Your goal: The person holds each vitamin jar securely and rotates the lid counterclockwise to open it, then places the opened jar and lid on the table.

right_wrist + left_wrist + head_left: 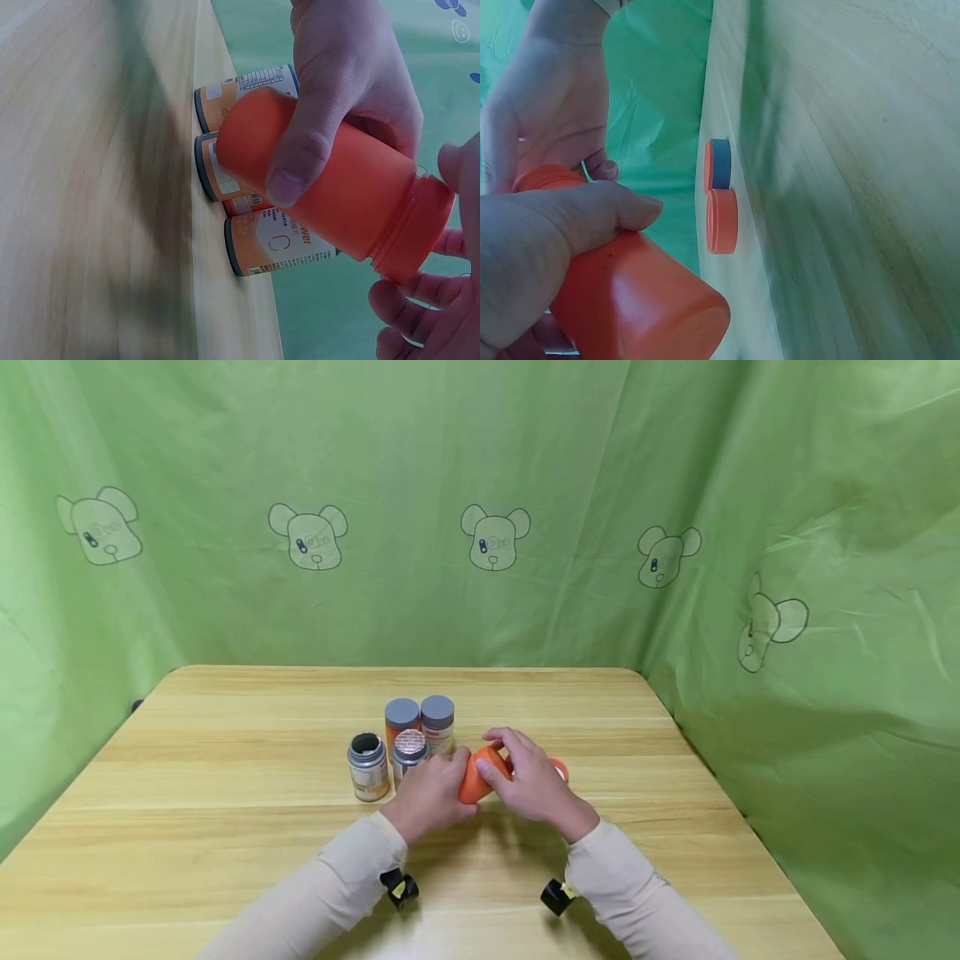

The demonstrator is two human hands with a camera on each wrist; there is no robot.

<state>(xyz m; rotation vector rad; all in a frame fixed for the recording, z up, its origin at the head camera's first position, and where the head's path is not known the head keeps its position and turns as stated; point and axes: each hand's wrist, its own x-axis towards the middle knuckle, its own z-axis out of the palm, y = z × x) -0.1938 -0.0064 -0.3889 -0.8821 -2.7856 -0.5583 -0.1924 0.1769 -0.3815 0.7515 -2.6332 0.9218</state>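
Observation:
My left hand grips the body of an orange bottle, tilted above the table with its capped end towards my right hand. In the right wrist view, the thumb and fingers of that hand pinch the bottle's orange cap from either side. Close by on the left stand an uncapped grey bottle and a grey bottle with a printed foil seal. Behind them are two bottles with grey lids, one orange-bodied and one pale-labelled.
Beyond my hands, an orange cap and a blue-sided cap lie side by side on the wooden table. A green curtain hangs behind the table and along its sides.

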